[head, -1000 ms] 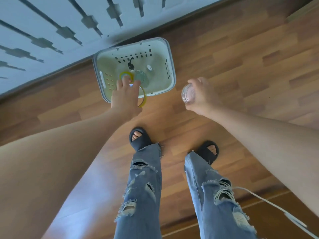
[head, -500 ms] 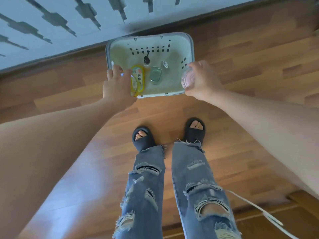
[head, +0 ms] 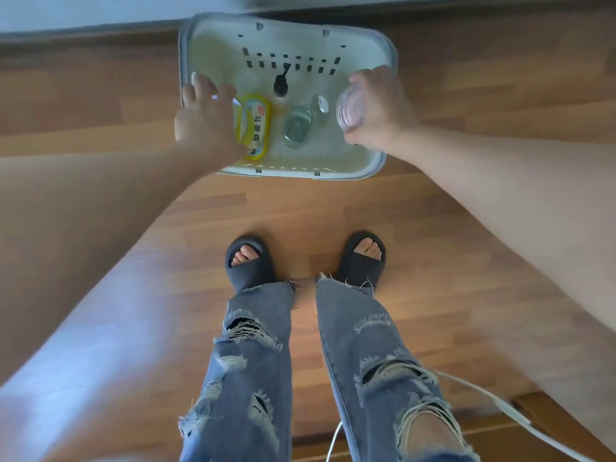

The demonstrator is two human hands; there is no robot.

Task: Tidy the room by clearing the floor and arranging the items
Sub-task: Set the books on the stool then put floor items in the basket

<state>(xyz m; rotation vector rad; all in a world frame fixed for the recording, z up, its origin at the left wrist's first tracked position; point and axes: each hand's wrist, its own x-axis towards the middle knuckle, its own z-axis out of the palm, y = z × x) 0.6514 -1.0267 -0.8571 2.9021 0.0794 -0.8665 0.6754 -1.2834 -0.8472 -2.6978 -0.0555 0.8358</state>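
Both hands now reach over the pale perforated plastic basket (head: 383, 45). Left hand (head: 203, 128) grips a yellow-rimmed packet (head: 255, 126); right hand (head: 380, 110) clasps a clear ribbed jar (head: 350, 110). Lower each before letting go.

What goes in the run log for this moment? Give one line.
left hand: over basket, yellow tub | right hand: holds clear cup over basket | floor: basket

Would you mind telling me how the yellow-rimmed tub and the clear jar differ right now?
The yellow-rimmed tub is oblong with a printed label; the clear jar is round, pinkish and ribbed. The tub is at the left hand, on the basket's left side; the jar is gripped in the right hand, at its right side. Both are over the basket.
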